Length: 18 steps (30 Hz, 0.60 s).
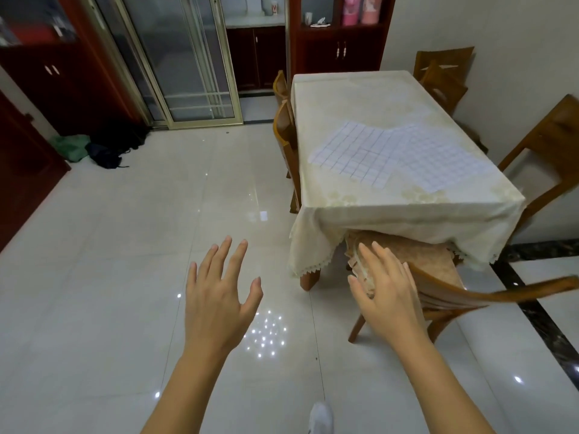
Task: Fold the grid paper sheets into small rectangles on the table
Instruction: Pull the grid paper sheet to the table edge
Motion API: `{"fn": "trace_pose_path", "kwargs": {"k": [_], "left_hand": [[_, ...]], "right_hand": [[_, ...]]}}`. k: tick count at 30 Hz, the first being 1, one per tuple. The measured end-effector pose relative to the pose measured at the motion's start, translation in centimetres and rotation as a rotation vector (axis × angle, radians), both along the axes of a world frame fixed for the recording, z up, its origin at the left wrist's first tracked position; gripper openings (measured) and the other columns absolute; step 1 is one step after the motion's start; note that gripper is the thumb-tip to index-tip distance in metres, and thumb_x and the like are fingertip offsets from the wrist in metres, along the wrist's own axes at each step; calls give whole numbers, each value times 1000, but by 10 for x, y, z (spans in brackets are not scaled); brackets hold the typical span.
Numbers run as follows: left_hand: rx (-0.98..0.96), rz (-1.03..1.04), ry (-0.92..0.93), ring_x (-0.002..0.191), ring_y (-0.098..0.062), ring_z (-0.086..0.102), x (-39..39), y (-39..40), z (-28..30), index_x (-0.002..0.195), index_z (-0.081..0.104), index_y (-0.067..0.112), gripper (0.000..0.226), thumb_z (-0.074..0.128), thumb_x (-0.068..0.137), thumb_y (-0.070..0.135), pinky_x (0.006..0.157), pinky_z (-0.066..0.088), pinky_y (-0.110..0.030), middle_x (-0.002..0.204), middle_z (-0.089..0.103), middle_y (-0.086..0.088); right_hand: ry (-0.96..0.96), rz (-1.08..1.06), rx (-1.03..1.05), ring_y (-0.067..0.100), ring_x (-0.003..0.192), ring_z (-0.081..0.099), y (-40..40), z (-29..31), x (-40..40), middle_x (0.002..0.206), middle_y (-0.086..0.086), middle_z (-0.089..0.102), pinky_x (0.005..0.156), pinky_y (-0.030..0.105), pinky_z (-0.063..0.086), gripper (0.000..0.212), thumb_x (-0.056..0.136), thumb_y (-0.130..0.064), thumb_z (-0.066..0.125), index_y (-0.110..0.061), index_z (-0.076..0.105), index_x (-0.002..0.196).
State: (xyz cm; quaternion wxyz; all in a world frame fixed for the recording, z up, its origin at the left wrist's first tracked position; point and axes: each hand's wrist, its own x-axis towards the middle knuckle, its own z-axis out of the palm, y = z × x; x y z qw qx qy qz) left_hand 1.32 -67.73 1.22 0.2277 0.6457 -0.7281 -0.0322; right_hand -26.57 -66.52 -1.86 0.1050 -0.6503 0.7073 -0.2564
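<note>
Both hands, left hand (216, 303) and right hand (387, 291), spread empty above the floor (125, 245); grid sheets (398, 155) lie overlapping on the worktop (360, 98).

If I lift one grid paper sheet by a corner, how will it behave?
The grid paper sheets lie thin and flat, so one would probably droop and weigh very little. They overlap, so a neighbour might shift too. On the smooth tablecloth a pushed sheet would likely slide.

**Both bare hands raised, holding nothing**

The left hand (219, 296) reaches forward, palm down, fingers straight and spread. The right hand (387, 291) reaches forward beside it, fingers straight and close together. Both forearms are bare.
</note>
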Motion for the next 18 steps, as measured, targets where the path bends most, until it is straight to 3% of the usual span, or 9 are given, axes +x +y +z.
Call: {"fn": "trace_pose_path", "kwargs": {"k": [18], "left_hand": [[64, -92, 37, 143, -25, 37, -62, -249, -15, 149, 38, 27, 63, 35, 92, 52, 117, 26, -55, 156, 39, -2]], "right_hand": [[-28, -49, 73, 18, 146, 28, -234, -14, -56, 159, -2, 33, 121, 48, 14, 61, 94, -51, 39, -30, 37, 151]]}}
